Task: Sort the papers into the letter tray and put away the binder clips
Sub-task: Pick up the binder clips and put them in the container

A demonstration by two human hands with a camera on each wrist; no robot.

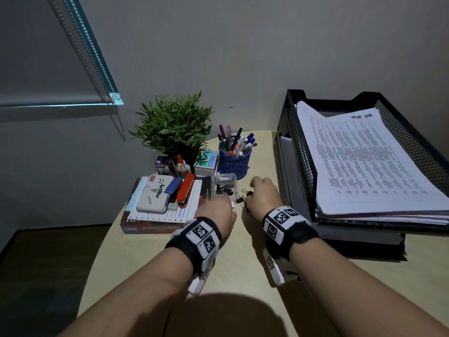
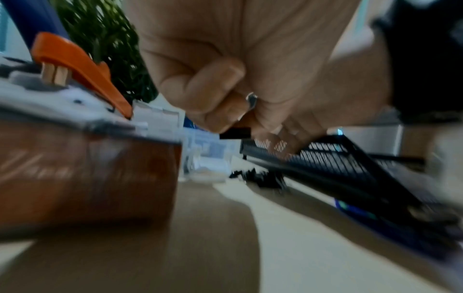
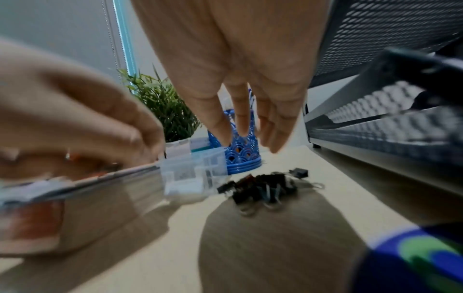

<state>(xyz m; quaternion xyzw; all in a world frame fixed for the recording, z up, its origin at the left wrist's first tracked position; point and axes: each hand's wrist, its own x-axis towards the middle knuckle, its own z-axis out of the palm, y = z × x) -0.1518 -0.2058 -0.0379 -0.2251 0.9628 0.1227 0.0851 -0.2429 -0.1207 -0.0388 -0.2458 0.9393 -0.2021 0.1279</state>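
Several black binder clips (image 1: 243, 197) lie in a loose pile (image 3: 263, 188) on the beige table, just right of a small clear plastic box (image 1: 224, 188) that holds more clips. My left hand (image 1: 218, 212) is at the box's near side and pinches one black binder clip (image 2: 235, 132) in curled fingers. Over the pile hovers my right hand (image 1: 263, 190), its fingers (image 3: 241, 123) straight, pointing down and holding nothing. The black mesh letter tray (image 1: 301, 152) stands at the right with a stack of printed papers (image 1: 364, 161) in its top tier.
A blue pen cup (image 1: 234, 164) and a potted plant (image 1: 172, 127) stand behind the box. Left of the box, a stack of books and paper (image 1: 158, 215) carries a stamp pad, a blue stapler and an orange stapler (image 1: 185, 190). The table's rounded edge curves off at the left.
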